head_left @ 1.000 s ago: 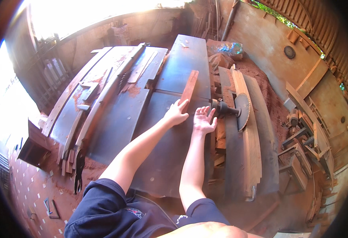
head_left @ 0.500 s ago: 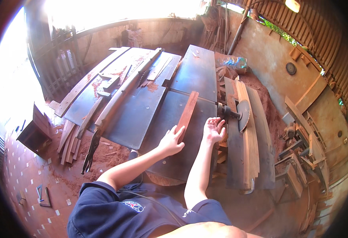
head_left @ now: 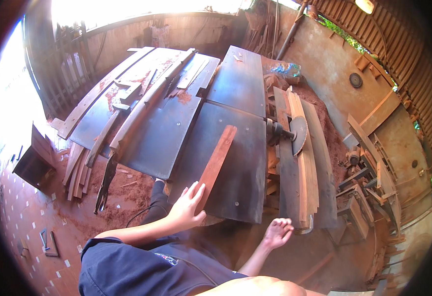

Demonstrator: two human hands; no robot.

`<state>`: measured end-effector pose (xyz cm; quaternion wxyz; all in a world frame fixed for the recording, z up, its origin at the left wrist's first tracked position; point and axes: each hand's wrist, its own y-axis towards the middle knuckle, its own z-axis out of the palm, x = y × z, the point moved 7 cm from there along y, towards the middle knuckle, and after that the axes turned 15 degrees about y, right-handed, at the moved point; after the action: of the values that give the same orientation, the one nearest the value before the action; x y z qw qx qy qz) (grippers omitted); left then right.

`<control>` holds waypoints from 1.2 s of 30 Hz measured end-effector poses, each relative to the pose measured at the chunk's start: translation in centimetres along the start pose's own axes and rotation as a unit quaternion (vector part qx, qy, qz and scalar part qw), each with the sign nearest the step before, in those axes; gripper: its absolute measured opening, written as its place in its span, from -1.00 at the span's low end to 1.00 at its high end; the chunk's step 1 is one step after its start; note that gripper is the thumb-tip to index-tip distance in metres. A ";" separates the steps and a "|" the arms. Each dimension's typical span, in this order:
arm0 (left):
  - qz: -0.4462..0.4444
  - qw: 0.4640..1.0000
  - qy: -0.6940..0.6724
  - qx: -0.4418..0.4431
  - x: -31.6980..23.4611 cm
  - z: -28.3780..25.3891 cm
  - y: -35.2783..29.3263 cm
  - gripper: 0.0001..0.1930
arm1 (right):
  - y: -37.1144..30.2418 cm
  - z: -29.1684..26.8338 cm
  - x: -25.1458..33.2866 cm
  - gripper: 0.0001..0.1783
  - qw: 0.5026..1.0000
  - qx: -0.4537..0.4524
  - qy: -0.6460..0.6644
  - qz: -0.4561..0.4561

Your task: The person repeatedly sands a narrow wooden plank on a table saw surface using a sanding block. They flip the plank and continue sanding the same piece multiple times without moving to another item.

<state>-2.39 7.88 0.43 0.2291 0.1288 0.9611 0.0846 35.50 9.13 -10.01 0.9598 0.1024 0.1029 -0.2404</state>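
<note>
A reddish-brown wooden strip [head_left: 218,160] lies on the dark metal machine table [head_left: 245,172], its near end close to the table's front edge. My left hand [head_left: 188,206] grips that near end, fingers along its left side and thumb toward the right. Off the front right of the table, my right hand [head_left: 278,233] hangs in the air with loosely bent fingers and nothing in it. Beyond the table's right edge stands a toothed circular saw blade [head_left: 299,134] on a dark spindle [head_left: 276,130], well apart from both hands.
Long pale boards [head_left: 304,177] lie beside the blade. A second metal table [head_left: 154,155] on the left carries a long beam [head_left: 152,101] and scraps. Reddish sawdust [head_left: 127,185] covers the floor below. Offcuts [head_left: 359,202] are piled at right; a dark box [head_left: 33,160] stands far left.
My left hand has drawn the wooden strip toward me and slightly left. My right hand has moved from beside the spindle back past the table's front edge. The view has shifted slightly.
</note>
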 end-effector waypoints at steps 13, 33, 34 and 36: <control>-0.010 0.999 -0.031 0.006 -0.1 -0.1 0.1 -0.15 | -5.0 -9.5 -4.1 -0.85 0.950 -0.303 0.007 0.073; -0.010 0.999 -0.029 0.025 -0.1 0.1 1.3 -0.11 | -1.6 -18.9 -2.8 -0.60 0.876 -0.260 0.043 0.405; -0.014 0.999 -0.024 0.023 0.0 0.2 1.4 -0.11 | -1.6 -19.5 -2.9 -0.59 0.878 -0.299 0.026 0.372; -0.014 1.000 -0.014 0.017 0.1 0.4 1.7 -0.12 | -1.7 -20.5 -3.2 -0.57 0.878 -0.360 -0.007 0.315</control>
<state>-1.93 9.60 0.45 0.2411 0.1202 0.9610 0.0631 28.91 14.09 -29.10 0.9561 -0.2250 0.1376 0.1278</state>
